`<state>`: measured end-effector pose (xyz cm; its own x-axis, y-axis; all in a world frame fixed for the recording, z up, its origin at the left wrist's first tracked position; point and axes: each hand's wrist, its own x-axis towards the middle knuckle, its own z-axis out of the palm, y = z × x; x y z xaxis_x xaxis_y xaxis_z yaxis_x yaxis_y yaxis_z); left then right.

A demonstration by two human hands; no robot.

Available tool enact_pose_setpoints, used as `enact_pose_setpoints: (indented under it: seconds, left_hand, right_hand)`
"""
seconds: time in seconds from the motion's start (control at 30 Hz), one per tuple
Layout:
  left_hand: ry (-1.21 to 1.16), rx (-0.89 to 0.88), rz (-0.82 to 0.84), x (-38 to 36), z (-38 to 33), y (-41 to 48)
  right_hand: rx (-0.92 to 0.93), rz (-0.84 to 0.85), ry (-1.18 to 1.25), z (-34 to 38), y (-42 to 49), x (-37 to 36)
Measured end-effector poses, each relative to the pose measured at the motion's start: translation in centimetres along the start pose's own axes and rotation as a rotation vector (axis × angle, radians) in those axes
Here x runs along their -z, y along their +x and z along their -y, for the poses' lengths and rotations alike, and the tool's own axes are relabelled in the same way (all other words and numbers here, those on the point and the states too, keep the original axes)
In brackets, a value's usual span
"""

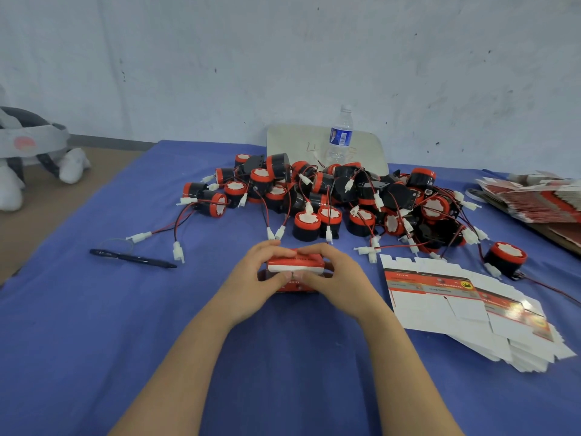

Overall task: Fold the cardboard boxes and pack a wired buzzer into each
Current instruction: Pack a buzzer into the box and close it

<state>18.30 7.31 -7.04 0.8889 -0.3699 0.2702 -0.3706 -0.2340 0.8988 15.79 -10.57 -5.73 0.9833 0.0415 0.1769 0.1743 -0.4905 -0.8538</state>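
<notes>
- Centrally, head view: a red-and-white cardboard box (pixel 295 266) is gripped from both sides by the left hand (pixel 254 278) and right hand (pixel 338 278). Fingers are curled over its top and thumbs pressed on the white flap.
- Box is held low over the blue table cloth (pixel 94 325).
- Wired buzzers (pixel 330 196) are heaped just behind it.
- Flat box blanks (pixel 456 309) are fanned at right.
- A pen (pixel 132 258) is laid at left.

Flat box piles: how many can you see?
2. The near pile lies front right; the far pile sits at the right edge. More may be out of view.
</notes>
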Motion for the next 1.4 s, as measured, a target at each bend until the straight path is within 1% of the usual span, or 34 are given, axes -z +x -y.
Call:
enact_pose_setpoints:
  seconds: [0.1, 0.17, 0.27, 0.4, 0.7, 1.1, 1.4]
  left_hand:
    - [0.037, -0.029, -0.059, -0.69, -0.02, 0.05]
    - [0.098, -0.04, -0.077, -0.69, 0.12, 0.03]
    - [0.119, -0.051, -0.077, -0.37, 0.24, 0.03]
    - [0.143, -0.06, -0.083, -0.16, 0.38, 0.15]
    - [0.114, -0.054, -0.092, -0.14, 0.5, 0.31]
    - [0.088, -0.07, -0.167, -0.48, 0.2, 0.2]
    - [0.046, -0.051, -0.165, -0.55, 0.0, 0.18]
  right_hand:
    - [0.041, -0.039, -0.038, -0.09, 0.14, -0.64]
    - [0.058, -0.028, -0.039, -0.16, 0.25, -0.6]
    - [0.056, -0.004, -0.054, -0.34, 0.39, -0.24]
    - [0.059, -0.013, -0.052, -0.45, 0.4, -0.39]
    - [0.058, -0.02, 0.011, -0.34, 0.26, -0.44]
    - [0.041, -0.057, 0.012, -0.32, 0.36, -0.64]
    - [0.027, -0.025, 0.036, -0.18, 0.34, -0.38]
